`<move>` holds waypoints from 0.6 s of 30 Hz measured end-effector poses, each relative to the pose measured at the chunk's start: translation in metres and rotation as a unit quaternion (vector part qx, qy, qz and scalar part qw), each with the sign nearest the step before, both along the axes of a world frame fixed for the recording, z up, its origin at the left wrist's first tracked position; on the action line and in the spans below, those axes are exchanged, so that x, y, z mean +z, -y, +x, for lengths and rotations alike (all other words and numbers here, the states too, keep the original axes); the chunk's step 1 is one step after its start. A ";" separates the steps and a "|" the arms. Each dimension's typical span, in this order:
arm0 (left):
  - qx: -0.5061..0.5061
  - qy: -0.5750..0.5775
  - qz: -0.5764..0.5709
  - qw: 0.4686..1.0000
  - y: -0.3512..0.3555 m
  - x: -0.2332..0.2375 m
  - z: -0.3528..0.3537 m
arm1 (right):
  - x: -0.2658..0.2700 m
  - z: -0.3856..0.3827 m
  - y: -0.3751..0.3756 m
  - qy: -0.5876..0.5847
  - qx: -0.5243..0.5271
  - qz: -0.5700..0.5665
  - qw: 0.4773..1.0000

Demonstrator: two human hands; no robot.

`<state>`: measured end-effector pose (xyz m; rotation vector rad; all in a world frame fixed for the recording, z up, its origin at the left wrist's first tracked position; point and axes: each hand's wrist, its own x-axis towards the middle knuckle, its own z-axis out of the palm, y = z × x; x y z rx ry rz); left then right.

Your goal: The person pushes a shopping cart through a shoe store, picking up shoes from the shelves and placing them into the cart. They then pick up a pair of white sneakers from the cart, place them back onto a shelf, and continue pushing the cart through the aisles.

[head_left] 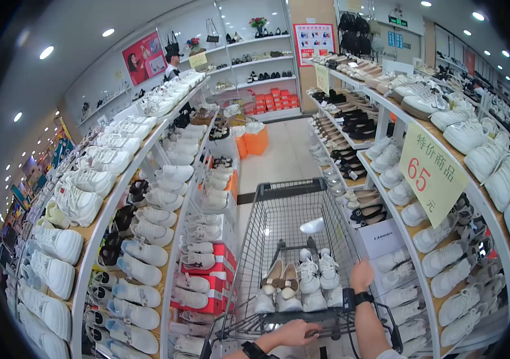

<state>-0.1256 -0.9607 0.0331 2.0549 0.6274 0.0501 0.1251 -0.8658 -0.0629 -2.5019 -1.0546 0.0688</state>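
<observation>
A grey wire shopping cart point(261, 221) stands in front of me in the aisle. My left hand point(298, 332) is closed around its push handle, a dark band on the wrist. Farther forward, my right hand point(362, 276) is closed at the cart's right side rim, its fingertips hidden from view; a black watch point(362, 297) is on that wrist. In the cart, close to the handle, sit a pair of white sneakers point(319, 273) and a pair of brown flats with pale toes point(281, 277). More white shoes lie just below them.
Shelves of white shoes point(96, 161) line the left, and a rack point(386, 99) with shoes and a yellow price sign point(428, 173) lines the right. Orange boxes point(255, 141) stand ahead beside the tiled floor point(282, 146). A person point(173, 64) is behind the left shelf.
</observation>
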 end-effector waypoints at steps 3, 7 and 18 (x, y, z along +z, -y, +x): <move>0.014 0.021 -0.003 1.000 0.014 0.000 -0.008 | -0.005 -0.005 0.019 0.028 0.015 -0.044 0.999; 0.004 -0.007 -0.031 0.999 0.037 0.014 -0.013 | 0.001 -0.013 0.051 0.032 0.016 -0.060 0.998; -0.005 0.012 0.010 1.000 0.094 0.007 -0.035 | 0.008 -0.032 0.105 0.046 -0.001 -0.040 0.998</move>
